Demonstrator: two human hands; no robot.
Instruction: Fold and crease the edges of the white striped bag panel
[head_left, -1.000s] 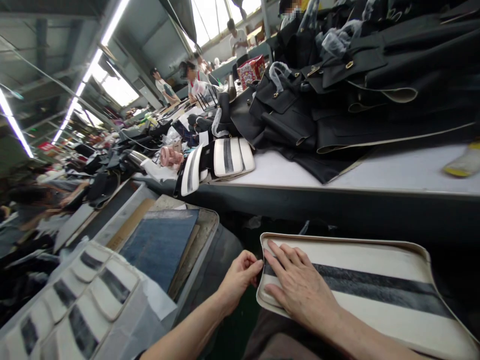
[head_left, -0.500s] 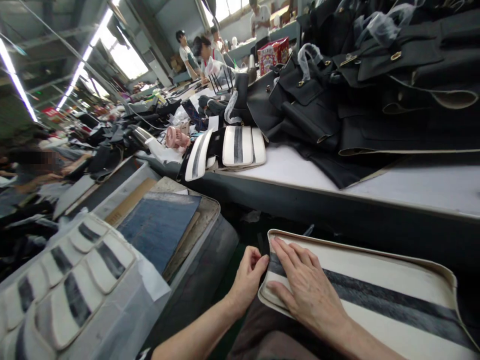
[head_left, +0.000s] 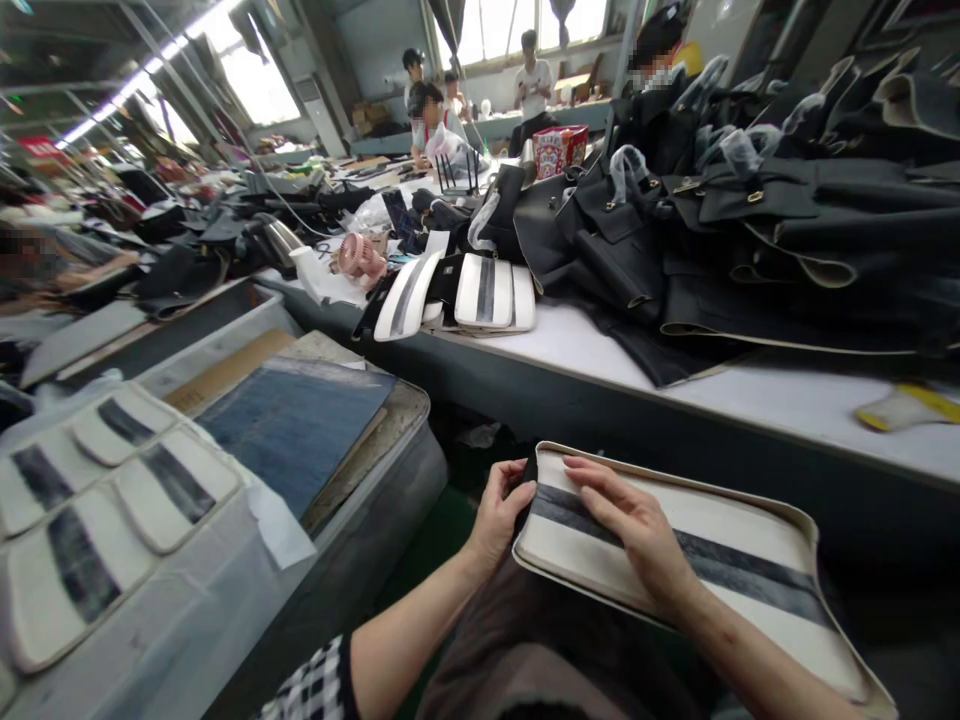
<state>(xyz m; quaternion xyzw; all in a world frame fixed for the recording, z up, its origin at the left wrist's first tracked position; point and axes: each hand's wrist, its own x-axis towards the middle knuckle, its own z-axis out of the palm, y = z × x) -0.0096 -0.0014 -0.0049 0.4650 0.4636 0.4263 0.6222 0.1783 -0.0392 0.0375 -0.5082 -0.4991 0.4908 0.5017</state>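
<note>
Across my lap lies a stiff cream bag panel (head_left: 750,515) with a dark lengthwise stripe and curled-up edges. At its left end my left hand (head_left: 496,515) is closed, thumb against fingertips, on a small black piece of material (head_left: 530,472) by the panel's edge. Most of that piece is hidden behind the fingers and the panel. My right hand (head_left: 634,525) lies on top of the panel near the same end. Its fingers are stretched out and slightly bent over the stripe, gripping nothing.
Left stands a plastic bin (head_left: 390,470) with a blue board (head_left: 292,425) and several striped cream panels (head_left: 176,480) on top. The white workbench (head_left: 600,355) ahead carries black leather bags (head_left: 712,270), more striped pieces (head_left: 487,290) and a pink fan (head_left: 360,260). Other people work farther back.
The view has tilted and turned right. My left hand has moved up against the panel's end, where black material now shows. My right hand's fingers have lifted and shifted slightly right along the panel.
</note>
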